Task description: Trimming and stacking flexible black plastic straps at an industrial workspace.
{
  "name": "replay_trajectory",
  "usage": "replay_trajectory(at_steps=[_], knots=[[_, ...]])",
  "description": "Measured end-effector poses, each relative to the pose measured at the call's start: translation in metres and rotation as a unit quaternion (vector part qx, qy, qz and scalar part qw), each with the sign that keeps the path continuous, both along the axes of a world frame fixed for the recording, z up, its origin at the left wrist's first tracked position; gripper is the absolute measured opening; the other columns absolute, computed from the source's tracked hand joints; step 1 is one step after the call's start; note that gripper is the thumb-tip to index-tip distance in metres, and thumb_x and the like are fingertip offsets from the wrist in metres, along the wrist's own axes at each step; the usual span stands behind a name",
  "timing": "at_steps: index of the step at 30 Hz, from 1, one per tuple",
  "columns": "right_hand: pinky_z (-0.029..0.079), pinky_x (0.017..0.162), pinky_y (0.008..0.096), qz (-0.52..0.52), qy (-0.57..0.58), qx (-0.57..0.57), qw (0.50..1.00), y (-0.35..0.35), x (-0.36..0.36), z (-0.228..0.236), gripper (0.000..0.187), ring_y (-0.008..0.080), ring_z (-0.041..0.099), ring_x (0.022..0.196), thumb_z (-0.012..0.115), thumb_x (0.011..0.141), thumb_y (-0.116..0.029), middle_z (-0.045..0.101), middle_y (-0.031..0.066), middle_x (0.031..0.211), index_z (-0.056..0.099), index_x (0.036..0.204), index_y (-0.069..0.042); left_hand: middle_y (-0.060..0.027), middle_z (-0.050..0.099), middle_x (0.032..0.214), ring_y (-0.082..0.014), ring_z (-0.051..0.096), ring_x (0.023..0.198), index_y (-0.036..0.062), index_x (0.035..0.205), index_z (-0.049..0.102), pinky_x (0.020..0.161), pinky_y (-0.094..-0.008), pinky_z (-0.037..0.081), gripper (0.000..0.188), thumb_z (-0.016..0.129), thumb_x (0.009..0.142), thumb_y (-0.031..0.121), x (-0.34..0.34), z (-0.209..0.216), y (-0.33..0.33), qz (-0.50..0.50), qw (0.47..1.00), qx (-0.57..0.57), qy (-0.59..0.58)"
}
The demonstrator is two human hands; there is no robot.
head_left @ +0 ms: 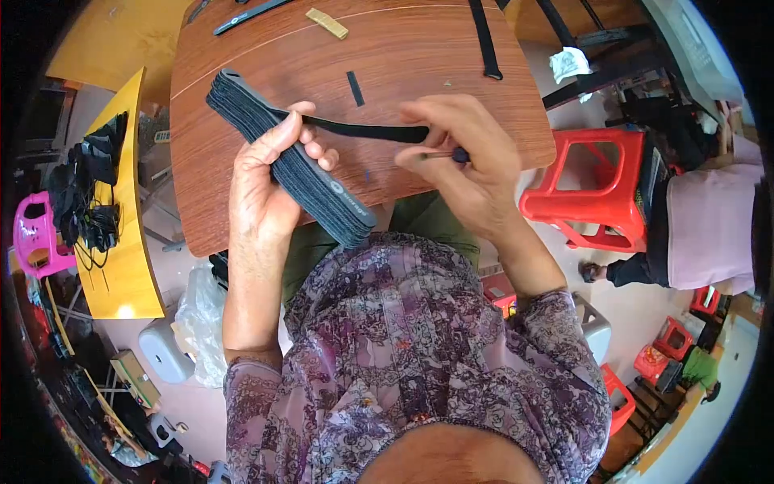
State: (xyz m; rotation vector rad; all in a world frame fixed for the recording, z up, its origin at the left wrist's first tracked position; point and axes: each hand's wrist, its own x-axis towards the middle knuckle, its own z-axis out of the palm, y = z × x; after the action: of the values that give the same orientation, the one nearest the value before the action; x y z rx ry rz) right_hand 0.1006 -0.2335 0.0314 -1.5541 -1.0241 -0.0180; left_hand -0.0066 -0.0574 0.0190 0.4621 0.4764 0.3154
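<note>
My left hand (260, 181) is closed around a thick bundle of dark grey flat straps (316, 177), stacked in line and held at a slant above the near part of the table. Its thumb presses on the top of the bundle, by a black strap (363, 130) that stretches across to the right. My right hand (476, 157) pinches the far end of this strap between thumb and fingers. A thin tool with a dark rounded handle end (460, 154) also lies in the right hand; its kind is unclear.
On the brown wooden table (205, 173) lie a short dark strip (355, 89), a tan folded piece (326, 23), a long black strap (485, 40) and a dark band (251, 15). A red stool (552, 206) and another person (713, 230) are to the right.
</note>
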Motion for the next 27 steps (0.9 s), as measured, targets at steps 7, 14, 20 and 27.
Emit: replay_trajectory(at_steps=[7,14,20,27], knots=[[0.041,0.058,0.0266,0.029,-0.038,-0.009,0.999,0.007,0.012,-0.018,0.015,0.016,0.055,0.066,0.072,0.069,0.001,0.062,0.0054,0.073,0.067,0.084,0.0,-0.011,0.06,0.071,-0.0219,0.059,0.059,-0.0024,0.093,0.06,0.058,-0.0391,0.05,0.018,0.066,0.08,0.009,0.0,0.0,-0.008,0.013,1.0,0.001,-0.016],[0.042,0.058,0.0284,0.011,-0.076,0.005,0.997,0.008,0.006,-0.024,0.014,0.0196,0.056,0.066,0.074,0.07,-0.006,0.062,0.0076,0.073,0.067,0.082,-0.002,-0.0103,0.058,0.076,-0.0215,0.061,0.064,-0.002,0.1,0.056,0.061,-0.037,0.053,0.029,0.068,0.074,-0.004,0.002,-0.002,-0.031,0.033,0.994,0.101,0.04],[0.042,0.056,0.0305,0.014,-0.142,0.0,0.99,0.008,0.003,-0.03,0.016,0.0214,0.056,0.065,0.074,0.069,-0.007,0.062,0.0075,0.074,0.068,0.083,-0.003,-0.0121,0.062,0.082,-0.0213,0.062,0.062,-0.0003,0.093,0.058,0.059,-0.0357,0.054,0.023,0.07,0.074,-0.003,0.001,-0.003,-0.027,0.042,0.99,0.112,0.069],[0.041,0.055,0.0292,0.071,-0.023,-0.019,0.997,0.004,0.006,-0.028,0.018,0.0213,0.056,0.064,0.075,0.069,-0.007,0.061,0.0078,0.074,0.068,0.084,-0.003,-0.0197,0.062,0.086,-0.0244,0.063,0.062,0.0003,0.105,0.052,0.057,-0.04,0.055,0.028,0.064,0.08,0.001,-0.003,-0.012,-0.015,0.013,0.998,0.053,0.013]])
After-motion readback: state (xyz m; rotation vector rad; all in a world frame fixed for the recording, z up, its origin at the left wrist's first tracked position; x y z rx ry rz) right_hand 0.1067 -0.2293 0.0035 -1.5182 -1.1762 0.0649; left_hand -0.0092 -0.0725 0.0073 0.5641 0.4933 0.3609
